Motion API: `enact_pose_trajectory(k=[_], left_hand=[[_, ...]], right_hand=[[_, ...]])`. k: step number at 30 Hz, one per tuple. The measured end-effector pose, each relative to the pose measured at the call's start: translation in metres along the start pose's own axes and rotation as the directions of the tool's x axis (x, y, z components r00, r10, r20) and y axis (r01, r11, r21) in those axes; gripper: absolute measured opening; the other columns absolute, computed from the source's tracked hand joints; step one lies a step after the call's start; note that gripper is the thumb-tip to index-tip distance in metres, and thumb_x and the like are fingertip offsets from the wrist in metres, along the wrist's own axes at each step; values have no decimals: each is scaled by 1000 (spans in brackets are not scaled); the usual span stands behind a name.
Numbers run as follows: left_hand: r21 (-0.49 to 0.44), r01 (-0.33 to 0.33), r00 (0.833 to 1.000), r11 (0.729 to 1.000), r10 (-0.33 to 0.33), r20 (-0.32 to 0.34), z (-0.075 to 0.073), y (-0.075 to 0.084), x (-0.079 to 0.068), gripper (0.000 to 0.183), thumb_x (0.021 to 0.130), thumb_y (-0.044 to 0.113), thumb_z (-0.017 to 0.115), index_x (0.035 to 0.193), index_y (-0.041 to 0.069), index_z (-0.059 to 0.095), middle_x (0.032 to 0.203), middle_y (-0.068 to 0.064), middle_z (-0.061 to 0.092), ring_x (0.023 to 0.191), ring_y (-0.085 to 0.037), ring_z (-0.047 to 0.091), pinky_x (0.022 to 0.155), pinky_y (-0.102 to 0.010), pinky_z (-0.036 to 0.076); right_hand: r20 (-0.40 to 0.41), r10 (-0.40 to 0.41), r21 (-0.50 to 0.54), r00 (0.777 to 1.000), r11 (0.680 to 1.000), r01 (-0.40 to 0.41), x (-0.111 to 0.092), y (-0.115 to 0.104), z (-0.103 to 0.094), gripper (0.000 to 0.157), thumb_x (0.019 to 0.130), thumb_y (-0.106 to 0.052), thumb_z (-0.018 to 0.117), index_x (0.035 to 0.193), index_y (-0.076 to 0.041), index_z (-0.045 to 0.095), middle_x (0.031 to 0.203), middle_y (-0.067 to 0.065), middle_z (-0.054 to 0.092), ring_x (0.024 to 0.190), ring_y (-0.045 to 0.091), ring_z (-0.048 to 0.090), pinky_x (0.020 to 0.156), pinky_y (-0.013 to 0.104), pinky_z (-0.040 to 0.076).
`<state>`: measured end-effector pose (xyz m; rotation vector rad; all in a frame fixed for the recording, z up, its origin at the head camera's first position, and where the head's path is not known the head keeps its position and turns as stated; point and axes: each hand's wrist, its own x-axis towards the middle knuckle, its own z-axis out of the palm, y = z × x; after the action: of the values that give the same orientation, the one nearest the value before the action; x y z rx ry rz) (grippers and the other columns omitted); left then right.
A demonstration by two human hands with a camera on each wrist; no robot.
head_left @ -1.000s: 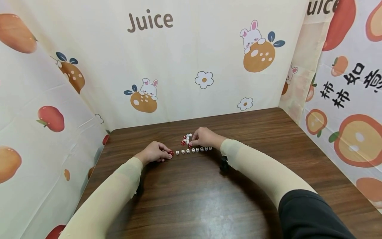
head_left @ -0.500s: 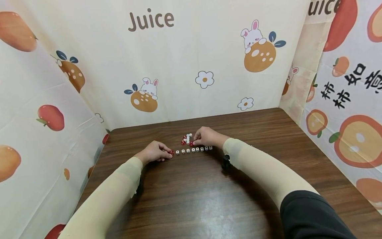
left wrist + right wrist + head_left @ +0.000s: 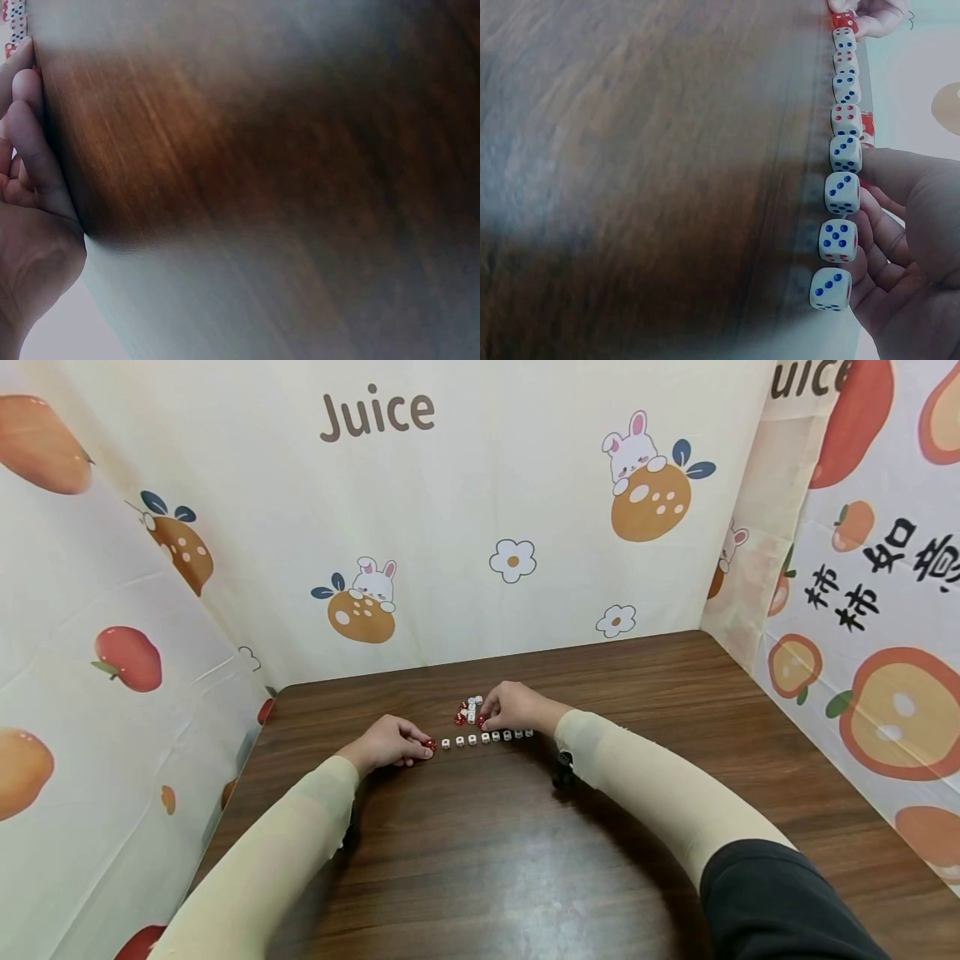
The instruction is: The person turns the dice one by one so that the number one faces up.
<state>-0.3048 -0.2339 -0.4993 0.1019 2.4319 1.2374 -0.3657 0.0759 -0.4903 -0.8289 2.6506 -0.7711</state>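
Observation:
In the head view, my left hand (image 3: 388, 742) pinches a red die (image 3: 431, 744) between thumb and forefinger, at the left end of a row of white dice (image 3: 472, 739). My right hand (image 3: 513, 705) reaches over behind that row, its thumb and fingertips on another red die (image 3: 482, 721) beside a small pile. The pile mixes white dice (image 3: 472, 710) and red dice (image 3: 460, 719). From the right wrist, the white dice (image 3: 838, 240) line up with small gaps, and the right palm (image 3: 900, 262) stands behind them, hiding most of its red die.
The dice lie on a brown wooden table (image 3: 450, 843), toward its back edge. Behind it hangs a printed cloth (image 3: 450, 485), with more cloth along the left and right sides. A black object (image 3: 564, 770) is strapped under the right wrist.
My right hand's red die has shifted slightly right and away from me, off the near end of the pile. My left hand keeps its place on its red die.

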Motion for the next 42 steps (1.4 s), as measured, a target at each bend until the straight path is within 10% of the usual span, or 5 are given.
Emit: enact_pose_trajectory(k=[42], left_hand=[[-30, 6, 1000, 1000, -6, 10, -2, -4, 2, 25, 94, 17, 95, 115, 6, 88, 87, 6, 83, 65, -7, 65, 62, -25, 58]], right_hand=[[-44, -8, 3, 999, 1000, 8, 25, -51, 32, 12, 103, -28, 86, 105, -18, 91, 98, -5, 84, 76, 10, 66, 73, 27, 55]])
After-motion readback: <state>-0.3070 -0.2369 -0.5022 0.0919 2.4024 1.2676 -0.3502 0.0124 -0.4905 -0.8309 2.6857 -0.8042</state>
